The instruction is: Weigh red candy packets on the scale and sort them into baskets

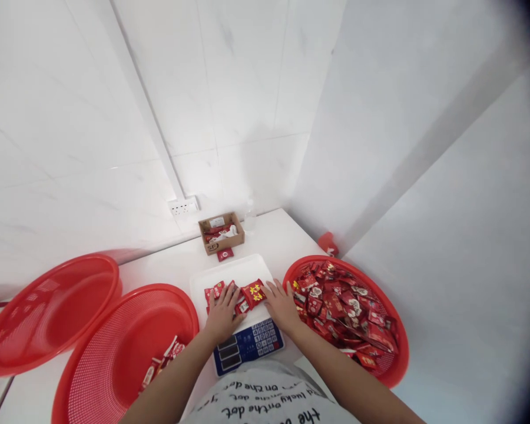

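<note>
Several red packets (253, 292) lie on the white tray of a scale (236, 270) with a blue keypad panel. My left hand (222, 312) rests over the packets at the tray's left side, fingers spread. At the tray's right edge, my right hand (281, 304) has its fingers apart beside the packet with yellow lettering, the fingertips close to or touching it. Right of the scale, a red basket (401, 353) is heaped with red packets. Another red basket (77, 377), left of the scale, has a few packets in its bottom.
Behind the scale stands a small cardboard box (225, 242) of packets, with a red packet (225, 254) in front and a clear bottle (249, 217) beside it. A third red basket (48, 312) is at the far left. Walls border the white table (159, 268).
</note>
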Demonstrator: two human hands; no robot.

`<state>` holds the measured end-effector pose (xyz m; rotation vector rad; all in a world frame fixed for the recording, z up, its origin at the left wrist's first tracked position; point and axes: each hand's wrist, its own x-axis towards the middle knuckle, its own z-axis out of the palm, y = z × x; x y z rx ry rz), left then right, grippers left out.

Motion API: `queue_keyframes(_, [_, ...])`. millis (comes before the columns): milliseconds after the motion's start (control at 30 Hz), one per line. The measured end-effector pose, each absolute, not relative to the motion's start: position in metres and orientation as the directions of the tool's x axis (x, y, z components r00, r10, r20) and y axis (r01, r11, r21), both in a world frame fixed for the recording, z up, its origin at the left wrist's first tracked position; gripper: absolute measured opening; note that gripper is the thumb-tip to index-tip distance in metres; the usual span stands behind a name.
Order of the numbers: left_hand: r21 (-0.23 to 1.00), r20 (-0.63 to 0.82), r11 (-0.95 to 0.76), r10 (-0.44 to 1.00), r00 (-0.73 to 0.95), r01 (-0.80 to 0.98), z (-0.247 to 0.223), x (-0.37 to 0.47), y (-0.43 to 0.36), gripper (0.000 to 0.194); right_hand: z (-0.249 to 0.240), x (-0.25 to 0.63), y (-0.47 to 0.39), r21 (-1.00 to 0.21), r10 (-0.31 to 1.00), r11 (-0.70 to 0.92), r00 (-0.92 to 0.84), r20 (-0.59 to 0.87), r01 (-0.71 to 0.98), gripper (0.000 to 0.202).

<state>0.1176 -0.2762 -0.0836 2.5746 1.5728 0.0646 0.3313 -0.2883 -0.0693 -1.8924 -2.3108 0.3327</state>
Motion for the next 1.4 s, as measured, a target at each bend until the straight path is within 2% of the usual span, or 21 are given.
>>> queue_keyframes(100, [0.179, -0.055, -0.426, 0.895, 0.442, 0.887, -0.081, 0.115, -0.277, 0.067, -0.068, 0.328, -0.280, -0.334, 0.976, 0.202, -0.219, -0.013, 0.921, 0.033])
queue_keyframes(200, [0.214, -0.048, -0.352, 0.928, 0.369, 0.911, -0.079, 0.110, -0.280, 0.071, -0.067, 0.326, -0.273, -0.438, 0.987, 0.138, -0.161, -0.016, 0.888, 0.028])
queue_keyframes(300, [0.223, -0.037, -0.274, 0.957, 0.289, 0.936, -0.080, 0.104, -0.283, 0.076, -0.064, 0.320, -0.272, -0.466, 0.992, 0.100, -0.122, -0.018, 0.879, 0.027])
queue_keyframes(433, [0.215, -0.027, -0.254, 0.964, 0.266, 0.943, -0.083, 0.103, -0.286, 0.079, -0.059, 0.308, -0.277, -0.506, 0.975, 0.171, -0.220, -0.039, 0.845, 0.025])
queue_keyframes(533, [0.191, -0.007, -0.285, 0.956, 0.292, 0.939, -0.081, 0.109, -0.286, 0.077, -0.059, 0.308, -0.284, -0.498, 0.969, 0.195, -0.245, -0.037, 0.845, 0.033])
queue_keyframes(767, [0.174, -0.045, -0.357, 0.928, 0.369, 0.918, -0.083, 0.129, -0.280, 0.070, -0.081, 0.339, -0.312, -0.377, 0.991, 0.088, -0.117, -0.056, 0.922, 0.046])
queue_keyframes(967, [0.150, -0.067, -0.408, 0.905, 0.421, 0.901, -0.087, 0.127, -0.267, 0.069, -0.102, 0.351, -0.326, -0.411, 0.988, 0.136, -0.152, -0.008, 0.901, 0.047])
queue_keyframes(1167, [0.218, -0.121, -0.452, 0.867, 0.483, 0.865, -0.070, 0.114, -0.256, 0.065, -0.103, 0.352, -0.324, -0.474, 0.988, 0.136, -0.154, 0.002, 0.870, 0.049])
queue_keyframes(1267, [0.226, -0.129, -0.392, 0.895, 0.427, 0.892, -0.064, 0.117, -0.258, 0.072, -0.103, 0.353, -0.324, -0.486, 0.988, 0.130, -0.152, -0.006, 0.864, 0.049])
queue_keyframes(1400, [0.206, -0.173, -0.203, 0.955, 0.239, 0.957, -0.063, 0.131, -0.259, 0.077, -0.103, 0.353, -0.324, -0.488, 0.987, 0.135, -0.162, -0.013, 0.862, 0.050])
